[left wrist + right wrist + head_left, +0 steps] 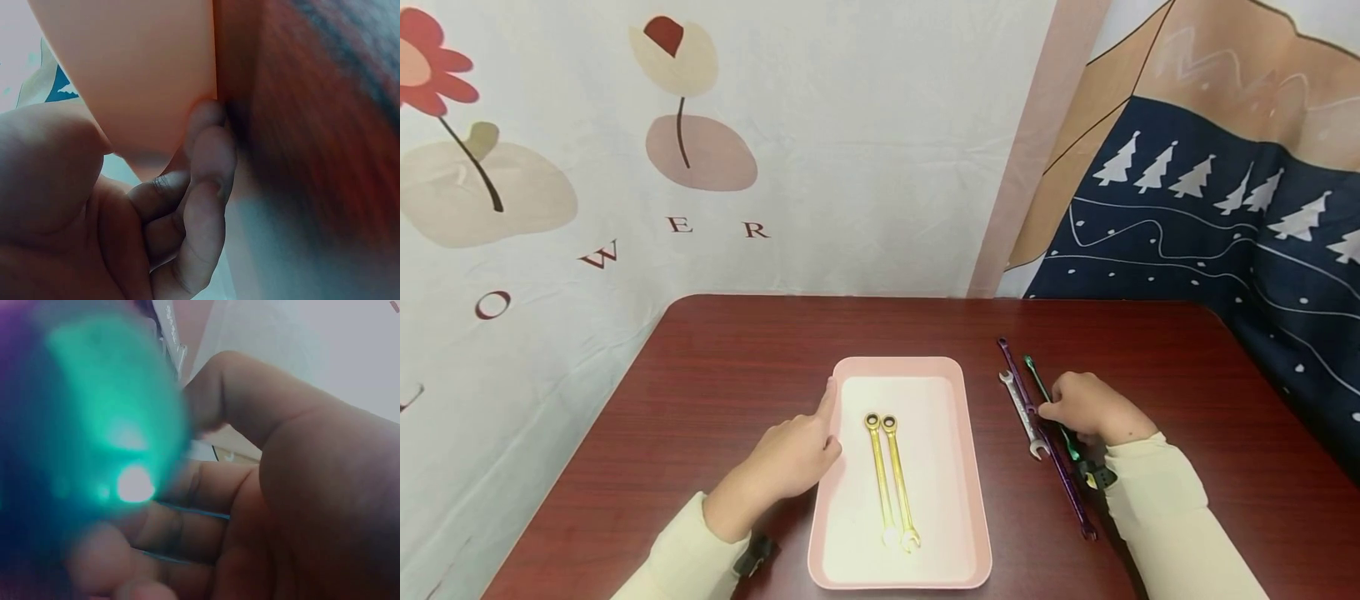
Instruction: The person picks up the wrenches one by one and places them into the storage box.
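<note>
A pink tray (973, 500) with a white inside bears two gold ratchet wrenches (877, 467) side by side. My left hand (797, 450) holds the tray's left edge, thumb over the rim and index finger along it. In the left wrist view the other fingers (206, 219) curl against the tray's outer wall (144, 69). My right hand (1097, 408) grips a green wrench (1037, 379) near its middle; the wrench is a blur in the right wrist view. Just left of it lie a long purple wrench (1070, 490) and a short silver wrench (1018, 406).
The dark red wooden table (737, 358) extends on both sides of the tray. Behind it hangs a pale cloth (865, 167) with flower prints, and a navy cloth with white trees (1157, 217) hangs at the right.
</note>
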